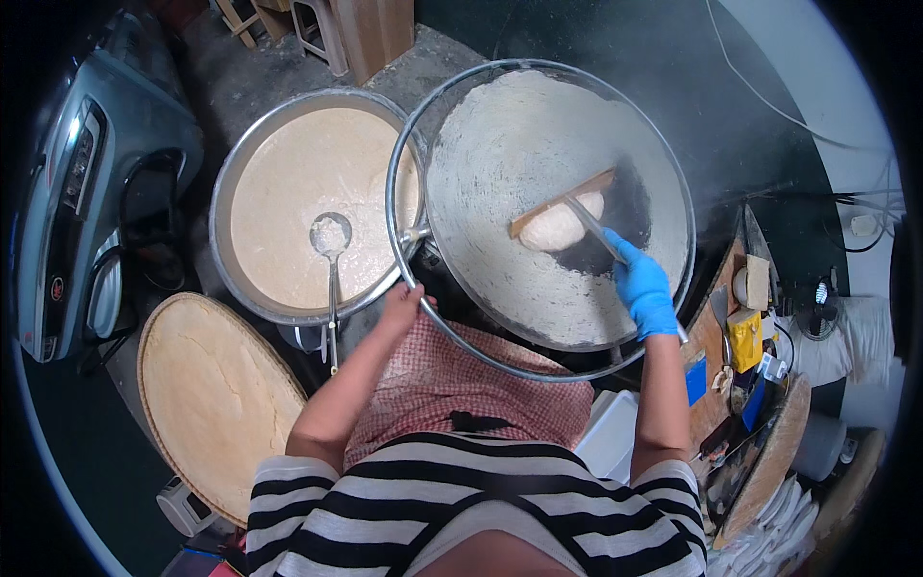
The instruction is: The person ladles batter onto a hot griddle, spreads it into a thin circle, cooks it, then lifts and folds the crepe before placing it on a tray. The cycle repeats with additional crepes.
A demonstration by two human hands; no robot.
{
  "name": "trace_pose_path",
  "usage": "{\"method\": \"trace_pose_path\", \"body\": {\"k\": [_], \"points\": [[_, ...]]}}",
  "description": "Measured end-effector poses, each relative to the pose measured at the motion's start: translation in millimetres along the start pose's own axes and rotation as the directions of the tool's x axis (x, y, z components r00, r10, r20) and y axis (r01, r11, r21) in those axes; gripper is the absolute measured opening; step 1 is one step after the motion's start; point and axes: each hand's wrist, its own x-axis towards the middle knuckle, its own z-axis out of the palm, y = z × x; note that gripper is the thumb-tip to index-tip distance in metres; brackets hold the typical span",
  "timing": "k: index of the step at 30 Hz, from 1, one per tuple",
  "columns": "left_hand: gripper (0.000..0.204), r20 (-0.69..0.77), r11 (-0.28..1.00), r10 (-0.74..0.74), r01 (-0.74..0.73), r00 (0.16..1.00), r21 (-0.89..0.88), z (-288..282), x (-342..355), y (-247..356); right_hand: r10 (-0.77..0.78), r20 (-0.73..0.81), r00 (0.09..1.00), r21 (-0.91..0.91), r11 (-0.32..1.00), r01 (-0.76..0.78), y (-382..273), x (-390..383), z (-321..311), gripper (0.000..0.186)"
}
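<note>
My left hand (402, 310) is closed on a metal ring (460, 341) around the large round griddle (500, 288). My right hand (639, 284), in a blue glove, grips the metal handle of a wooden-edged scraper (538, 212). The scraper's blade lies against a pale lump of batter or dough (550, 229) on the griddle, beside a dark bare patch; thin pale coating covers much of the rest. To the left, a large pan of cream batter (274, 192) has a ladle (332, 234) resting in it.
A round pale board (207, 404) leans at lower left, near a blue-grey machine (82, 202). Stools (322, 34) stand behind. At the right are a cluttered wooden board (716, 404), a yellow packet (745, 341), a small fan (819, 313), cables, and a white container (606, 433).
</note>
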Motion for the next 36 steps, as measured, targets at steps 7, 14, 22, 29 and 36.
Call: {"method": "trace_pose_path", "body": {"k": [7, 14, 22, 29, 36], "points": [[0.026, -0.033, 0.969, 0.075, -0.065, 0.997, 0.240, -27, 36, 68, -0.135, -0.171, 0.976, 0.047, 0.988, 0.145, -24, 25, 32, 0.043], [0.026, -0.033, 0.998, 0.036, -0.038, 0.999, -0.041, 6, -36, -9, -0.031, -0.032, 0.999, 0.025, 0.999, 0.031, 1, -3, 2, 0.053], [0.023, -0.111, 0.989, 0.058, -0.072, 0.992, -0.126, 41, -33, -30, -0.079, -0.068, 0.995, -0.004, 0.997, 0.079, -8, -2, 21, 0.052], [0.021, -0.084, 0.997, 0.051, -0.046, 0.995, 0.060, -8, 29, 44, -0.098, -0.087, 0.991, 0.080, 0.991, 0.105, -2, 14, 10, 0.052], [0.041, -0.164, 0.986, 0.158, -0.147, 0.974, 0.079, -19, 13, 29, -0.056, -0.009, 0.998, 0.043, 0.997, 0.057, -4, -1, 10, 0.050]]}}
